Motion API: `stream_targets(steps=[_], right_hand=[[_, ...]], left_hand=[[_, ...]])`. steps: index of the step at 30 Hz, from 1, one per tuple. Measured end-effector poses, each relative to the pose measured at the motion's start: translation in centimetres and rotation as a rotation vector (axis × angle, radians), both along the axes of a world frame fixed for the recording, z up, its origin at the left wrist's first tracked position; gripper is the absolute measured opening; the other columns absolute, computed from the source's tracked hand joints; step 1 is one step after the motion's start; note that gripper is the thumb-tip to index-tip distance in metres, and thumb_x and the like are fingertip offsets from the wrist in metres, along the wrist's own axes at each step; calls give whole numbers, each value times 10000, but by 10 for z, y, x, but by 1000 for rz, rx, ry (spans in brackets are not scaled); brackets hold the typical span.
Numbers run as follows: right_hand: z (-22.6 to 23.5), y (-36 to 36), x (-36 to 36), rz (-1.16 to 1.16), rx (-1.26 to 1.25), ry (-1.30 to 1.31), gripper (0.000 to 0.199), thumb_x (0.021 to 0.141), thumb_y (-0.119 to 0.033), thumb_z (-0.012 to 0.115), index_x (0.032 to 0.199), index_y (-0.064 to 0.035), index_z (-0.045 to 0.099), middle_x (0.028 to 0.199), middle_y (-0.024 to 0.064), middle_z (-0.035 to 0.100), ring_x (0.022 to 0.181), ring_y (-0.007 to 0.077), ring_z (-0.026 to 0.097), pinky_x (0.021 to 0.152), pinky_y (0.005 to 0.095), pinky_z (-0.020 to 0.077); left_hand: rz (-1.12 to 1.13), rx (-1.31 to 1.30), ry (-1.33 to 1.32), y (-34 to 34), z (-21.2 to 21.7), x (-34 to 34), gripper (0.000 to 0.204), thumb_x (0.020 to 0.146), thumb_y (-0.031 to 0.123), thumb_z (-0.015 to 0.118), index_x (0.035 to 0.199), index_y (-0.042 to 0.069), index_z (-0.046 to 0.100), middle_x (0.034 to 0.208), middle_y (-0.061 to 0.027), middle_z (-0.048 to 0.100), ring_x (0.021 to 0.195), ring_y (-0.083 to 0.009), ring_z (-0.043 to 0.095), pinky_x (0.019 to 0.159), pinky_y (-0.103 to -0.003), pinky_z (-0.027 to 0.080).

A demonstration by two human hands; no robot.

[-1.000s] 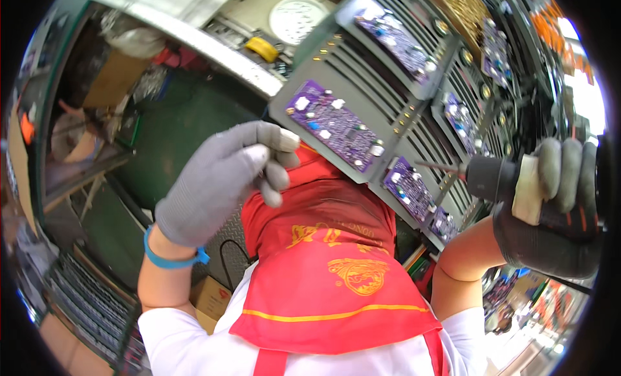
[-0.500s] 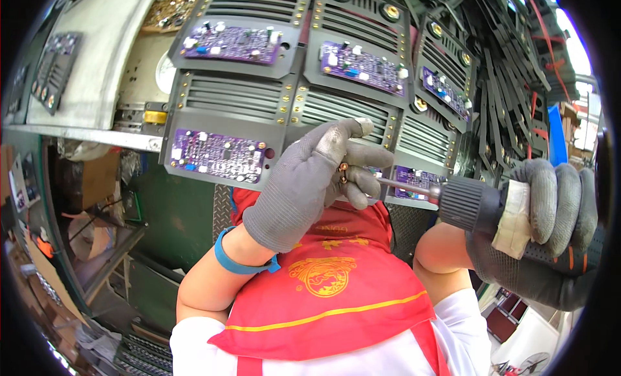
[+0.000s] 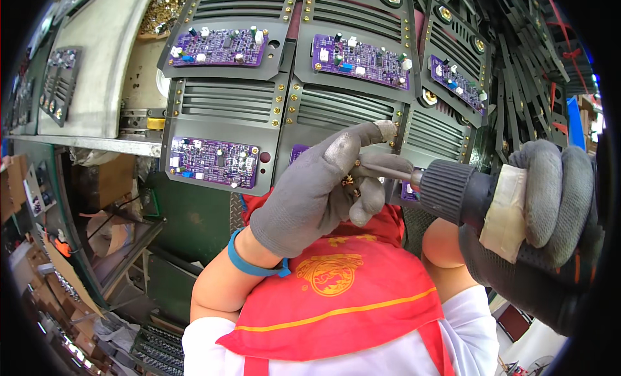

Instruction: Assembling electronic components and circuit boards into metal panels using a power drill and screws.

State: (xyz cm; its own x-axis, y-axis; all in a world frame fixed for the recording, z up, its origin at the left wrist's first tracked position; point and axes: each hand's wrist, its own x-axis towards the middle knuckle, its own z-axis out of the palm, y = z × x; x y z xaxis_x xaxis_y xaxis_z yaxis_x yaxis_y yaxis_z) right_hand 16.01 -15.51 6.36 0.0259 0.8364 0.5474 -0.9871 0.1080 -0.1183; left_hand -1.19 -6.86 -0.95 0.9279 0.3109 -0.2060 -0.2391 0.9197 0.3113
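My left hand (image 3: pixel 304 188), in a grey work glove, is closed around a few small brass-coloured screws (image 3: pixel 350 180). Its forefinger points out over the black slotted plates. A black electric screwdriver (image 3: pixel 456 193) with pale tape round its body lies in the grip of my right hand (image 3: pixel 550 204), also gloved in grey. The screwdriver's shaft points left, and its end runs in among the left fingers, where the tip is hard to make out. Below the hands sits a black plate (image 3: pixel 226 131) carrying a purple circuit board (image 3: pixel 213 162); more such plates lie alongside and beyond.
Loose brass screws (image 3: pixel 163 12) fill a tray at the upper left. Another slotted plate (image 3: pixel 59 85) rests on the pale board (image 3: pixel 97 59) at far left. A pile of black metal parts (image 3: pixel 527 85) stands at the right. Shelving with boxes (image 3: pixel 103 182) is at the lower left.
The screwdriver has come a little further left, its shaft now deeper among the left fingers. My left hand has shifted slightly right, and more screws show in it.
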Motion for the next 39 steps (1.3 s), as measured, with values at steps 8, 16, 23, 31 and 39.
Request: stream_targets(steps=[8,16,23,31,39], right_hand=[[-11,-24,4,381,241,289,196,830,-77,601,953,-93,450,891,38,534,856,131,544,736,264,502],[-28,-25,11,771,477,587,206,871,-16,567,1032,-84,459,957,52,558,941,143,579,790,278,533],[-51,7,-7,1002,624,791,230,902,29,542,1092,-77,465,1007,62,576,1005,151,605,831,289,557],[-67,8,-7,941,550,796,219,904,-3,543,1098,-81,480,1009,68,582,997,169,606,832,306,551],[-80,7,-9,907,509,820,211,905,-36,543,1104,-85,494,1011,74,588,989,187,606,834,324,544]], left_hand=[[13,-46,118,-4,3,-1,603,1002,457,403,1392,0,349,662,-37,522,514,-94,412,514,-232,344],[46,-212,156,-4,16,-1,637,972,478,459,1393,12,355,973,-81,606,664,-99,517,599,-254,434],[-419,262,356,13,23,-46,559,1012,422,410,1263,-69,499,1094,-141,642,817,-169,593,726,-302,495],[-210,1952,703,12,15,-18,602,665,197,799,1218,87,588,846,-103,572,763,-290,591,638,-389,461],[-362,2126,821,2,4,-14,649,667,271,782,1245,91,548,872,-78,560,802,-270,592,655,-379,475]])
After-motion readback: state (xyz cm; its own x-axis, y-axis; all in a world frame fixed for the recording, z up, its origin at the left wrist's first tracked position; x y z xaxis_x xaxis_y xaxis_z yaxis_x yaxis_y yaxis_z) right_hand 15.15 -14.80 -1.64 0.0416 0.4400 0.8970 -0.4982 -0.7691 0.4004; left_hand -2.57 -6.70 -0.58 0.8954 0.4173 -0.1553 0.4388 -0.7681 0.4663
